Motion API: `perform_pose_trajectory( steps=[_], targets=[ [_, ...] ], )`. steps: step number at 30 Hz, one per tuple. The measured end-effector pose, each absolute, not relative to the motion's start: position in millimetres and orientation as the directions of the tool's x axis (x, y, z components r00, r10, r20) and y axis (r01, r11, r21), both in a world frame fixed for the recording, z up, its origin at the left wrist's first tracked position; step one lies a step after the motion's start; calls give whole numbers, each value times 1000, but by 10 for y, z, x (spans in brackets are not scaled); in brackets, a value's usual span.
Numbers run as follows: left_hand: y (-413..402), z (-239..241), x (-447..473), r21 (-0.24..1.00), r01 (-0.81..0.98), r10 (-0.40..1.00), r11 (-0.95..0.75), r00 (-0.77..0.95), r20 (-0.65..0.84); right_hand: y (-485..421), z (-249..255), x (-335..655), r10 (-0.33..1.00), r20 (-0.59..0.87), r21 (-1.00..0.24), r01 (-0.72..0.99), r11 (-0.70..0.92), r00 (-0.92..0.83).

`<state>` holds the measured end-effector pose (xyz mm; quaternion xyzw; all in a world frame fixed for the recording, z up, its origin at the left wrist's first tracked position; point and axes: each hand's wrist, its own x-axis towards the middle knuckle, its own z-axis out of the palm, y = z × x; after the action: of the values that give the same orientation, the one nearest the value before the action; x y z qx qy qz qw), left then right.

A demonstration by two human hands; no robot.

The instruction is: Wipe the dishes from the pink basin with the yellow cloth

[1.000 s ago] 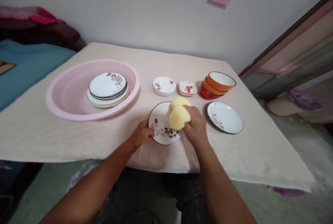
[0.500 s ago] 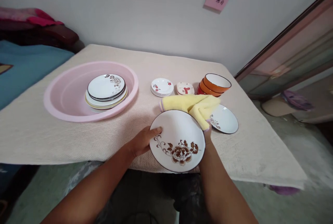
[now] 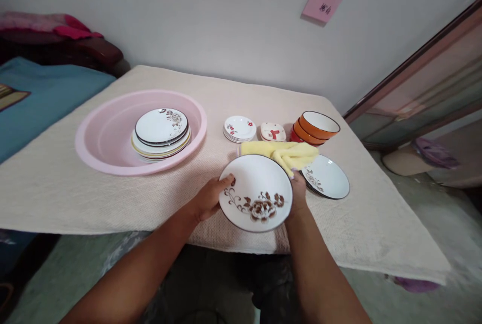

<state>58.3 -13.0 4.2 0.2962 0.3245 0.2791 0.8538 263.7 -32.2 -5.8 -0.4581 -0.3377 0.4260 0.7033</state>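
A white plate (image 3: 248, 183) with a dark rim and a brown flower print is held tilted up in front of me, above the table's near edge. My left hand (image 3: 211, 197) grips its left rim, thumb on the face and fingers behind. At the right rim, my right hand (image 3: 298, 193) holds a yellow towel (image 3: 282, 153), which spreads behind the plate's upper edge. Most of the right fingers are hidden by plate and towel. Just beyond that hand lies a short stack of similar flowered plates (image 3: 328, 176).
A pink basin (image 3: 101, 160) at left holds stacked plates (image 3: 160, 125). Behind the towel are small flowered dishes (image 3: 240, 127), square red-patterned dishes (image 3: 273, 131) and stacked orange bowls (image 3: 320, 124). A pale cloth covers the table (image 3: 158, 203). A wall stands behind it.
The held plate has risen slightly and tilted farther back, looking flatter. The towel has shifted with the right hand behind its rim. The whole view has swung a little to the left.
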Motion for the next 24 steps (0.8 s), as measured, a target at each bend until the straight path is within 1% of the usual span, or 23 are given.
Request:
perform_pose_trajectory(
  steps=[2, 4, 6, 9, 12, 15, 17, 21, 24],
  targets=[
    [-81, 25, 575, 727, -333, 760, 601, 520, -390, -320, -16, 2639, 914, 0, -892, -412, 183, 406],
    [-54, -9, 579, 773, -387, 846, 502, 404, -348, -328, 15, 2628, 918, -70, -863, -485, 140, 390],
    [-40, -48, 595, 821, -417, 913, 390, 292, -286, -353, 27, 2601, 923, -103, -853, -509, 110, 372],
    [-11, -87, 626, 880, -412, 971, 237, 108, -211, -419, 10, 2524, 936, -98, -856, -509, 94, 339],
    [27, -71, 656, 878, -446, 981, 171, -3, -193, -496, -36, 2377, 960, -127, -850, -527, 24, 249],
    [18, -36, 696, 856, -492, 984, 160, 9, -179, -544, -92, 2164, 979, -151, -830, -555, -52, 135],
    [-30, -37, 734, 863, -480, 987, 156, 46, -153, -550, -126, 2038, 983, -138, -823, -566, -47, 120],
    [-153, -87, 824, 920, -364, 986, 144, 129, -103, -538, -152, 1973, 968, -80, -826, -559, 69, 239],
    [-185, -86, 875, 952, -277, 969, 132, 238, -65, -551, -109, 2085, 947, -98, -822, -561, 97, 307]
  ],
)
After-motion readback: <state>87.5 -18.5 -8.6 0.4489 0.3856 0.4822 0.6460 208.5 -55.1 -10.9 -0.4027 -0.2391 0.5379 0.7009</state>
